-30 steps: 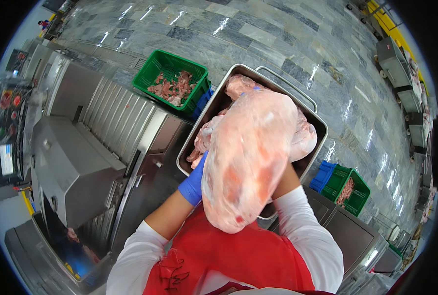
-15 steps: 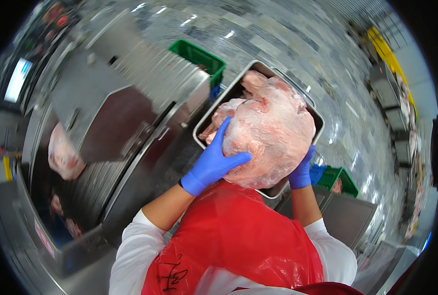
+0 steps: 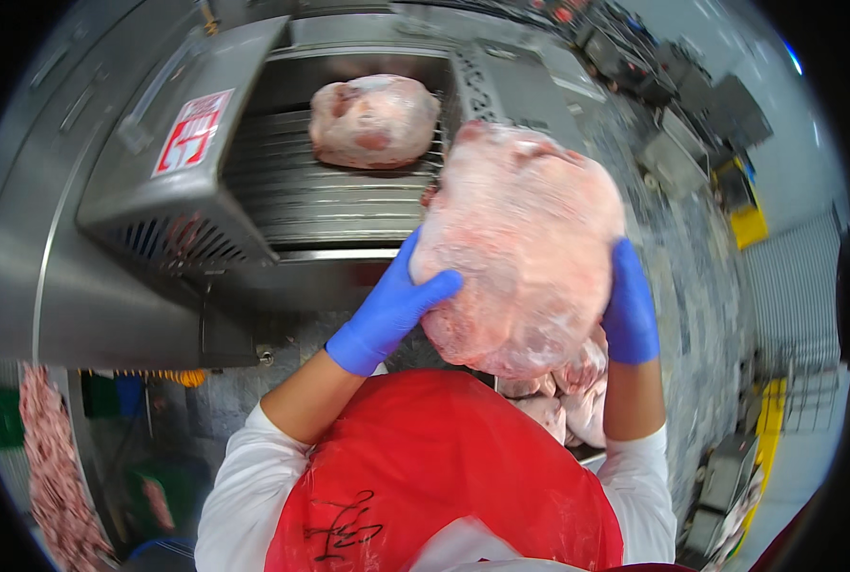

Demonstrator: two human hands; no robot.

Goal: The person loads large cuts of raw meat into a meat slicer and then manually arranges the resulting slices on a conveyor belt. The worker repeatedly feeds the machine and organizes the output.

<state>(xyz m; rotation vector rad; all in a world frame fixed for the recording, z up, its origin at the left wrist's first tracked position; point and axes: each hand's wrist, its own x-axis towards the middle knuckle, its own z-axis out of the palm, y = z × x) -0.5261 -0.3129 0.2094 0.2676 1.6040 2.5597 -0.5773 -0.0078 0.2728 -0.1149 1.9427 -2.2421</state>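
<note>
A large pale pink slab of raw meat (image 3: 525,257) is held up in front of me by both gloved hands. My left hand (image 3: 387,310), in a blue glove, grips its lower left side, thumb laid on the near face. On the opposite side my right hand (image 3: 632,310) presses with its palm; some of its fingers are hidden behind the meat. Ahead and to the left, another piece of meat (image 3: 375,122) lies on the ribbed metal bed (image 3: 320,214) of a steel machine. Below the held slab, more meat pieces (image 3: 582,386) show in a metal tub, mostly covered.
The machine's steel side housing (image 3: 124,205) carries a red and white label and stands to my left. A long heap of meat trimmings (image 3: 53,467) is at the lower left. Metal carts (image 3: 675,153) stand at the far right on the tiled floor (image 3: 696,305).
The view has swung left, bringing the machine ahead of me. Both hands have carried the meat slab away from over the metal tub, toward the machine's bed.
</note>
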